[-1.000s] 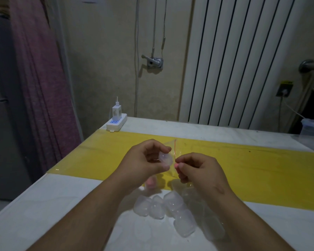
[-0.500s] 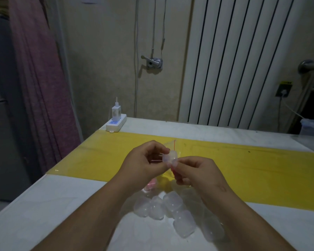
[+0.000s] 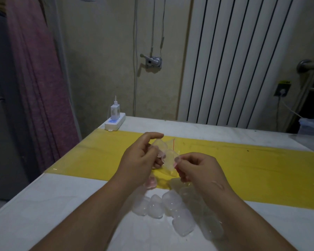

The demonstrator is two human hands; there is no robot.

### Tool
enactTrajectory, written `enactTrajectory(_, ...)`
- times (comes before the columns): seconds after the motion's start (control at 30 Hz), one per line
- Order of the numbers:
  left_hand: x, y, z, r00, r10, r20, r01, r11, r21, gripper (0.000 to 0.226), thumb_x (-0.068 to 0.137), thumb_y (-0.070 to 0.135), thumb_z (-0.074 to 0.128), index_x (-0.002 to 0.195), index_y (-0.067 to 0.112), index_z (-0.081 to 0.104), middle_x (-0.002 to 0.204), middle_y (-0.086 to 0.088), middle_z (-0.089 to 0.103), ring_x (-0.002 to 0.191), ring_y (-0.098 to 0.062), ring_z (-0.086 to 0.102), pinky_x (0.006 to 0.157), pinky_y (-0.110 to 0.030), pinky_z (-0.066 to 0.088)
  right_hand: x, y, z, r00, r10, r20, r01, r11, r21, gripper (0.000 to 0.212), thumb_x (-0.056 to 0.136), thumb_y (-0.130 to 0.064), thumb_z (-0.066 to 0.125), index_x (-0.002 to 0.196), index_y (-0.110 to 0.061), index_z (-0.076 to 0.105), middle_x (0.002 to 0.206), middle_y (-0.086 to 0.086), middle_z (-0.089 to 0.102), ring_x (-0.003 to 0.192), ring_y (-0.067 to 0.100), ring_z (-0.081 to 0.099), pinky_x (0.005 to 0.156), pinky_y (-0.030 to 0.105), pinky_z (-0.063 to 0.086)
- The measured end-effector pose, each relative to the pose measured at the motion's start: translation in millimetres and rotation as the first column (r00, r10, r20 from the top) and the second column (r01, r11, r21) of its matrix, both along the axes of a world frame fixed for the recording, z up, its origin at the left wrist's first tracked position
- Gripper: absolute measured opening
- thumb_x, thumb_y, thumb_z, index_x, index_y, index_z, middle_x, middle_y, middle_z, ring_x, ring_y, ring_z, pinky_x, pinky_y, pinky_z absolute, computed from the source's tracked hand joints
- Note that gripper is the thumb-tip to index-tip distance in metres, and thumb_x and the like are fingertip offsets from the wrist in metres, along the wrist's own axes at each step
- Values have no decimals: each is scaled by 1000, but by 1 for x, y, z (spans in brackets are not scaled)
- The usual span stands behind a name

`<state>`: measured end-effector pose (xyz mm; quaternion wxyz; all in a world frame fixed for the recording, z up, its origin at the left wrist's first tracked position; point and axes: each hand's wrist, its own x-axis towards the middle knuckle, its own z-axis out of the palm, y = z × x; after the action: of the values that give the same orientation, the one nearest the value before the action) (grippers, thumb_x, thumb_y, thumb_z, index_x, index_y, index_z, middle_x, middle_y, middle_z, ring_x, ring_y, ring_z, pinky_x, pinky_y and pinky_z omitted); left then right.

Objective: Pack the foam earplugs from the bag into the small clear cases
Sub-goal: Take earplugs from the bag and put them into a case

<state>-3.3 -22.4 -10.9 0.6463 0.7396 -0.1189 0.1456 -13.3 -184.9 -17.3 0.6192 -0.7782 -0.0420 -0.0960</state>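
Closest to the camera, on the white bench [image 3: 62, 205], a cluster of clear cases [image 3: 170, 209] is sitting between the forearms, parked within easy reach so the next one can be grabbed fast. Just beyond them a loose pink earplug [image 3: 150, 182] is lying at the edge of the yellow strip [image 3: 243, 169]. Above that the hands are working close together. The left hand [image 3: 140, 160] is curling its fingers round an open case [image 3: 159, 147] and turning its mouth toward the other hand, with something pink showing at it. The right hand [image 3: 198, 168] is pinching what looks like a second earplug [image 3: 175, 161] between thumb and forefinger, right beside the case, lined up to go in, I'd say. The clear bag [image 3: 168, 166] is hanging between them, though which fingers are carrying it I cannot tell. Further back, a power strip [image 3: 114, 123] is sitting at the bench's corner, and a white radiator [image 3: 234, 60] is lining the wall.
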Motion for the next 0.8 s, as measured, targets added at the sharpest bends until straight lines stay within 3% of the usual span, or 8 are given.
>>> enactTrajectory(0.17,-3,4,1,998,-37,-60,42,996,77,42,86,-11,46,96,20,72,89,-4,70,63,-20,69,70,-36,59,-1,-2,2,1000,1,15,-1,1000,8,18,87,-9,66,71,-10,73,59,6,64,51,15,55,57,32,50)
enactTrajectory(0.23,-3,3,0,993,-61,-99,72,992,103,35,82,-8,59,96,21,73,89,-1,72,69,-19,70,76,-36,58,-2,-4,2,1000,-1,19,0,1000,24,16,87,-7,66,73,-7,73,60,7,64,53,16,55,56,30,51)
enactTrajectory(0.3,-3,2,-1,997,-28,-67,41,979,201,34,76,1,73,98,27,71,93,9,71,77,-9,68,76,-25,56,-2,-5,3,1000,-16,22,15,998,60,10,85,-4,68,77,-8,73,61,7,65,55,15,57,58,29,54)
enactTrajectory(0.43,1,2,-4,999,28,-34,-19,970,244,36,72,6,80,98,29,70,94,13,71,84,-4,65,75,-15,51,-4,-6,10,992,-78,98,61,985,164,12,86,0,67,86,-9,73,74,6,73,63,14,68,66,30,60)
enactTrajectory(0.5,1,2,-3,999,17,-42,-7,971,241,36,71,6,80,98,29,71,94,12,71,84,-4,65,76,-17,51,-8,-4,12,989,-48,143,24,986,164,11,86,-2,67,88,-11,73,76,6,74,65,13,68,64,28,59)
enactTrajectory(0.6,0,0,-4,998,-11,-63,25,972,233,35,71,8,81,98,28,72,95,9,71,83,-4,65,77,-21,53,-8,-1,7,973,-53,224,72,995,-75,9,83,-15,74,85,-23,74,76,-8,75,70,8,67,64,23,53)
enactTrajectory(0.73,-1,0,-4,994,-36,-101,53,984,169,34,69,7,82,94,29,73,93,7,71,83,-11,68,81,-41,58,-7,-1,3,964,-52,260,116,964,-238,9,80,-24,76,79,-33,73,71,-25,69,57,3,55,54,14,39)
enactTrajectory(0.8,-2,0,-4,989,-55,-136,69,993,100,34,70,2,82,95,24,73,93,1,71,78,-17,69,73,-52,58,-8,0,2,956,-46,289,135,945,-297,7,80,-25,75,82,-32,74,60,-30,60,55,-1,50,54,12,35)
